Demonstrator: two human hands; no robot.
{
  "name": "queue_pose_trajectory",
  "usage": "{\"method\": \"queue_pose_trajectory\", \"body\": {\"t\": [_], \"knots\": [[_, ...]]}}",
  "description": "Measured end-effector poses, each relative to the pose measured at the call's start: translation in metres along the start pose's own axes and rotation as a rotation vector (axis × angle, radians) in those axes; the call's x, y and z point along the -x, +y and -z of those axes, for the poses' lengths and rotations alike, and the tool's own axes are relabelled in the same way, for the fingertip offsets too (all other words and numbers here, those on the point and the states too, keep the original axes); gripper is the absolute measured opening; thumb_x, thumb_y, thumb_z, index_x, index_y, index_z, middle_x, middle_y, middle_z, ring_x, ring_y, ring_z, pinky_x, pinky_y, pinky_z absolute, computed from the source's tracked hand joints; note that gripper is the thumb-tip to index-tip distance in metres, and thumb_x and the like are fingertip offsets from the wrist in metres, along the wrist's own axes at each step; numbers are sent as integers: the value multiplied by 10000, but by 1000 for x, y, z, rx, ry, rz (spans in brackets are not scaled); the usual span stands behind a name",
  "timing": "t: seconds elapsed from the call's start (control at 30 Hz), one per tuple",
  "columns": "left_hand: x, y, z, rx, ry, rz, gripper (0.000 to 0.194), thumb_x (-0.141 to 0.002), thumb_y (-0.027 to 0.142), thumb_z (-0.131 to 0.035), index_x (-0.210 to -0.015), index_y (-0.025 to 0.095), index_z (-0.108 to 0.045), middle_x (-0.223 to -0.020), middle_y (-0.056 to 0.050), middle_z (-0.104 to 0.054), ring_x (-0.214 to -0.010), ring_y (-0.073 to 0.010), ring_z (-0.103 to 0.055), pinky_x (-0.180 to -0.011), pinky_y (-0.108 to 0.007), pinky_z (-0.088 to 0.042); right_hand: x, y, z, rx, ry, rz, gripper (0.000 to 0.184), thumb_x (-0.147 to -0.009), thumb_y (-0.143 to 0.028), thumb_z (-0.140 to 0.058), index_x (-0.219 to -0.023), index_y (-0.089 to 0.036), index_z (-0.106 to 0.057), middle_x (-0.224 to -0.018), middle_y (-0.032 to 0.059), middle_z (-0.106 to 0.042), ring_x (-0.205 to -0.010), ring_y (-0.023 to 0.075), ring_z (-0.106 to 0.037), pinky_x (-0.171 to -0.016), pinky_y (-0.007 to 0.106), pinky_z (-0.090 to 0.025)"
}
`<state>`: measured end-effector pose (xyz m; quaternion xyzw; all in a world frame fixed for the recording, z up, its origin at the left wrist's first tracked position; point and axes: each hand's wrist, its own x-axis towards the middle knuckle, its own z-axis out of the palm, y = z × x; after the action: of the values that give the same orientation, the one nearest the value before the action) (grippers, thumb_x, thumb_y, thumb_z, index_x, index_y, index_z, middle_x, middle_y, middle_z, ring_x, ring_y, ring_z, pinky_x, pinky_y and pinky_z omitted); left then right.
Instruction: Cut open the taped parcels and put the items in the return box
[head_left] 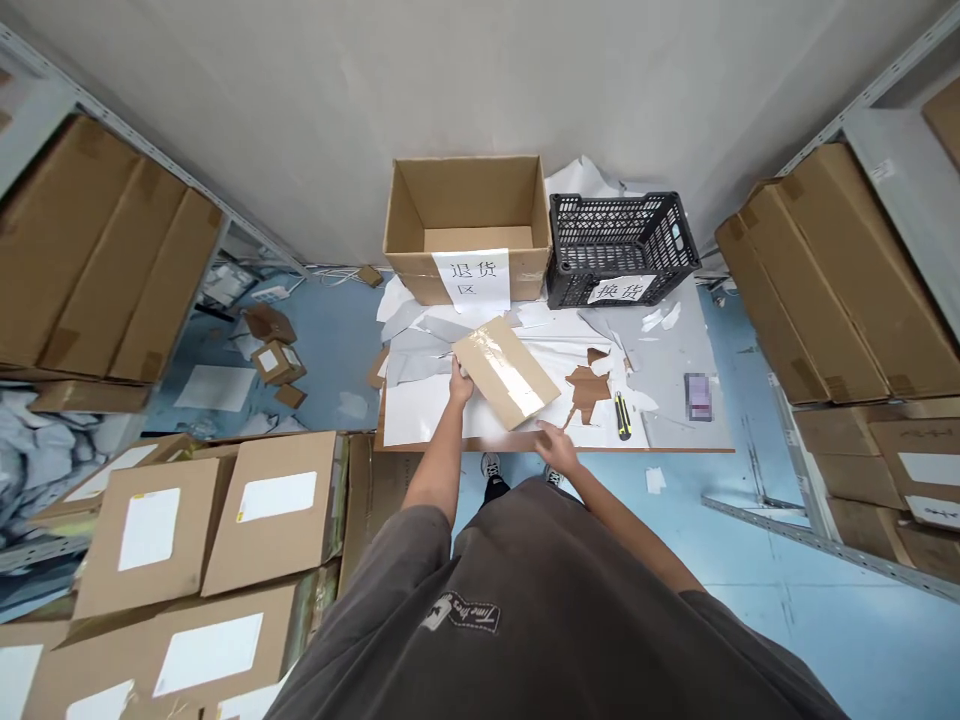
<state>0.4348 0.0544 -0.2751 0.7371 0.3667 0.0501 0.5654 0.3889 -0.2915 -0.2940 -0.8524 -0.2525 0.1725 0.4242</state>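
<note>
A flat cardboard box (504, 372) with shiny clear tape along its top is tilted above the front of the table. My left hand (460, 384) is closed around the box's left edge. My right hand (556, 450) is just below the box's near right side, its fingers drawn together beside a blurred brownish strip (510, 440). Whether that strip is in its fingers is hard to make out. To the right lies a yellow and black utility knife (622, 416) on the table, beside a torn patch (587, 388) in the white covering that shows brown.
At the table's back stand an open carton (416, 262) with a paper sign (474, 280) and a black plastic crate (562, 285). A small purple packet (699, 397) lies at right. Stacked boxes (270, 540) crowd the left; shelves with cartons (847, 280) line the right.
</note>
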Motion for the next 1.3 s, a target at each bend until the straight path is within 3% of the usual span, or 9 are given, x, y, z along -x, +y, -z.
{"method": "queue_pose_trajectory", "body": {"t": [0.07, 0.13, 0.23, 0.37, 0.53, 0.73, 1.0, 1.17, 1.3], "knots": [[32, -12, 4, 86, 29, 71, 920, -963, 394, -674, -1747, 284, -206, -1618, -123, -556, -1377, -245, -626, -1132, -392, -524, -19, -3, 27, 67, 163, -59, 531, -984, -457, -588, -1462, -236, -654, -1319, 162, -736, -1274, 346, -692, -1141, 549, -539], [69, -26, 1, 169, 30, 131, 888, -1034, 504, -563, -1769, 303, -107, -1671, -149, -479, -1323, -239, -670, -1078, -388, -565, -45, -9, 54, 114, 205, -46, 673, -956, -531, -651, -1549, -222, -580, -1450, 182, -662, -1377, 369, -617, -1180, 567, -499], [121, -41, -13, 136, -41, 14, 1039, -956, 636, -689, -1769, 329, -121, -1781, -161, -289, -1424, -310, -599, -1133, -443, -539, -84, -18, 80, 134, -60, 49, 1001, -839, -593, -799, -1696, -272, -395, -1692, 142, -454, -1562, 369, -433, -1271, 555, -400], [155, -42, -34, -110, -205, -222, 1349, -658, 562, -991, -1749, 280, -249, -1823, -174, -113, -1649, -423, -271, -1284, -512, -390, -103, -23, 81, 126, -305, 72, 1149, -775, -578, -880, -1738, -314, -312, -1779, 116, -313, -1618, 370, -348, -1283, 546, -378], [147, -34, -34, -262, -234, -297, 1111, -776, 502, -938, -1704, 276, -370, -1832, -148, -58, -1675, -396, -214, -1294, -496, -390, -79, -18, 63, 148, -230, 43, 1085, -780, -445, -902, -1717, -327, -367, -1795, 119, -259, -1601, 382, -384, -1243, 544, -433], [141, -22, -23, -310, -269, -324, 1114, -767, 516, -936, -1701, 266, -382, -1833, -150, -115, -1670, -382, -241, -1280, -487, -409, -73, -22, 57, 164, -160, 50, 900, -860, -299, -815, -1679, -327, -445, -1764, 116, -328, -1590, 359, -416, -1237, 517, -450], [152, 46, 25, -366, -216, -396, 900, -826, 590, -859, -1618, 301, -544, -1663, -94, -527, -1541, -374, -487, -1258, -457, -425, -69, -77, 104, 175, -113, 94, 766, -917, -616, -758, -1586, -318, -536, -1584, 114, -576, -1452, 368, -564, -1185, 524, -487], [110, 104, 45, -330, -198, -240, 744, -914, 718, -721, -1520, 298, -620, -1355, -61, -758, -1173, -332, -723, -1075, -418, -536, -125, -117, 139, 182, -37, -22, 809, -910, -783, -669, -1543, -302, -522, -1246, 102, -766, -1137, 389, -726, -1020, 547, -569], [57, 123, 34, -295, -215, -106, 745, -903, 773, -686, -1392, 210, -673, -1310, -123, -775, -1194, -360, -711, -1030, -400, -535, -192, -126, 141, 190, -111, -112, 819, -869, -869, -629, -1414, -259, -579, -1116, 106, -792, -1036, 388, -733, -955, 540, -597]]}}
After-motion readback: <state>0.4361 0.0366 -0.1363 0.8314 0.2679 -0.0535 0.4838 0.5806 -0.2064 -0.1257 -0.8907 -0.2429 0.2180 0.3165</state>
